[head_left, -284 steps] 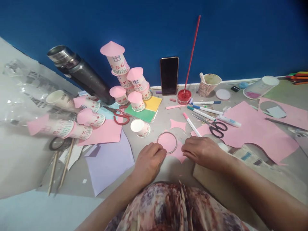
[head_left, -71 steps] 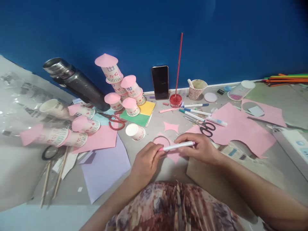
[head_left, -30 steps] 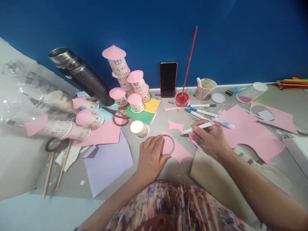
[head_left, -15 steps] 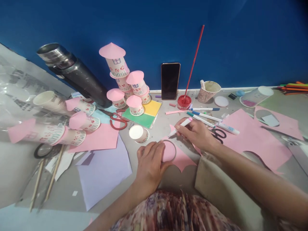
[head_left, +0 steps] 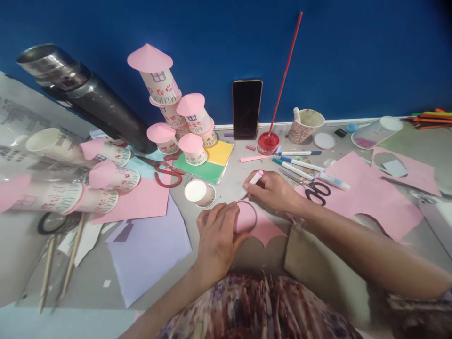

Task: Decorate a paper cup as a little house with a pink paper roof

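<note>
A piece of pink paper (head_left: 269, 230) with curved edges lies near the middle of the tabletop's (head_left: 229, 184) front edge, a thin grey ring (head_left: 256, 216) flat on it. The left hand (head_left: 216, 238) covers the ring's left side, spread rather than clenched, 4 fingers lightly bent and the thumb apart on the near side; how hard it presses I cannot tell. The right hand (head_left: 270, 190) is closed around a white pen (head_left: 254, 179) with a pink end, tilted, its lower end just beyond the ring's far rim; whether it touches the paper I cannot tell.

A white cup (head_left: 195, 192) stands just beyond the left hand, and black-handled scissors (head_left: 314, 187) lie right of the right hand. Toward the tabletop's back edge stand decorated cups (head_left: 162, 87) with 4 pink cone roofs, a phone (head_left: 247, 110) and a red tub (head_left: 267, 143).
</note>
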Action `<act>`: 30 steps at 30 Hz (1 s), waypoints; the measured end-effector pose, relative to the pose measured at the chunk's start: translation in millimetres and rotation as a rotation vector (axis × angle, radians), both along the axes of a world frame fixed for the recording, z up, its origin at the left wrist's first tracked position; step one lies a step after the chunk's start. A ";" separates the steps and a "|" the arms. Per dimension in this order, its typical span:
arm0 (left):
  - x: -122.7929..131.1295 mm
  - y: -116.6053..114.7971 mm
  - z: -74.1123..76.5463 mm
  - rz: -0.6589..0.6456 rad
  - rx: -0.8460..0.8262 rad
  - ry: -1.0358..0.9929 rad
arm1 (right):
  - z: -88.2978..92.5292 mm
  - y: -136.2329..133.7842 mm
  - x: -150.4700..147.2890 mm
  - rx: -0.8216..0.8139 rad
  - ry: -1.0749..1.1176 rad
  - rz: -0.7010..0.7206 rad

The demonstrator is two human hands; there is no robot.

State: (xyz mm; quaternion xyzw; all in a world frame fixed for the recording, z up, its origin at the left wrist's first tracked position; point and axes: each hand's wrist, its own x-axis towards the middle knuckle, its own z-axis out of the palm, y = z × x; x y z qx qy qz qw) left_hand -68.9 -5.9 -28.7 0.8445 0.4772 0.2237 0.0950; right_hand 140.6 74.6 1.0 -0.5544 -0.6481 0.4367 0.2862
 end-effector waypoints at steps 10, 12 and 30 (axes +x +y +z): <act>0.9 0.6 -1.4 0.025 -0.035 0.029 | -2.6 -64.2 30.7 -0.063 -0.137 -0.214; 0.9 0.7 -1.4 0.022 -0.042 0.043 | -4.3 -82.0 28.6 -0.029 -0.156 -0.235; -0.2 0.0 5.5 -0.025 -0.099 0.076 | -19.7 -120.4 14.9 0.325 -0.171 -0.151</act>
